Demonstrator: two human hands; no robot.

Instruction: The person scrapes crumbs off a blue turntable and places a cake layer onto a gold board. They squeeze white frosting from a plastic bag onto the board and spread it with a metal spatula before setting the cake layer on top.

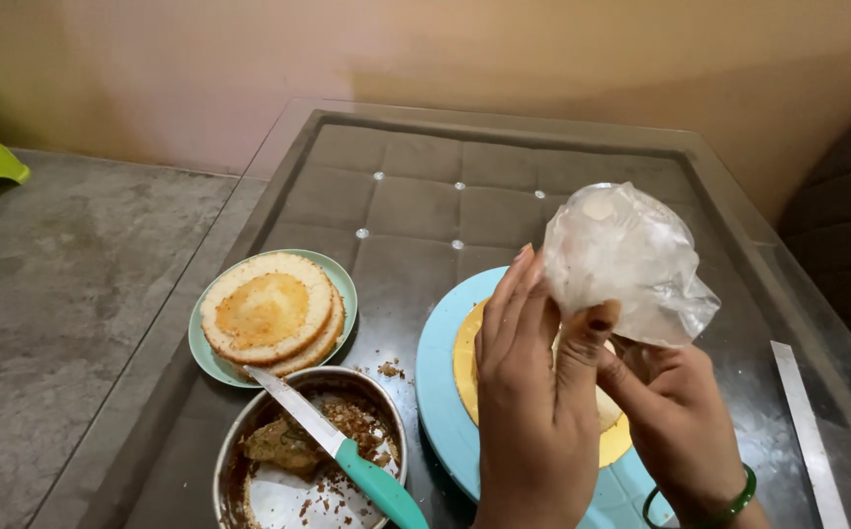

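The bag [626, 264], a crumpled clear plastic one with pale cream inside, is held up in the air right over the turntable [440, 382], the blue round stand at the near right of the surface [415, 211]. Both hands are on it. The left hand [533, 392] has its grip clamped on the bag's near side, fingers and thumb pinched into the plastic. The right hand [675, 416] sits under the bag, fingers curled at what seems to be its lower end, though whether they are closed around it I cannot tell, since the left hand and the plastic hide them.

On the turntable lies a yellow board [464, 367] with a pale cake layer, mostly covered by the hands.

Risks, as I judge them: the plastic looks thin and loosely gathered, so a hard squeeze could push cream out of the open top instead of the tip. An uneven squeeze could drop a blob off the board onto the turntable.

Left of the turntable stands a steel bowl [239, 441] of crumbs with a teal-handled knife [332, 441] resting across it, blade pointing away; an elbow swinging left could knock it. Beyond the bowl, a green plate [342, 279] carries two more layers [268, 313]. A metal ruler [807, 431] lies right of the turntable.
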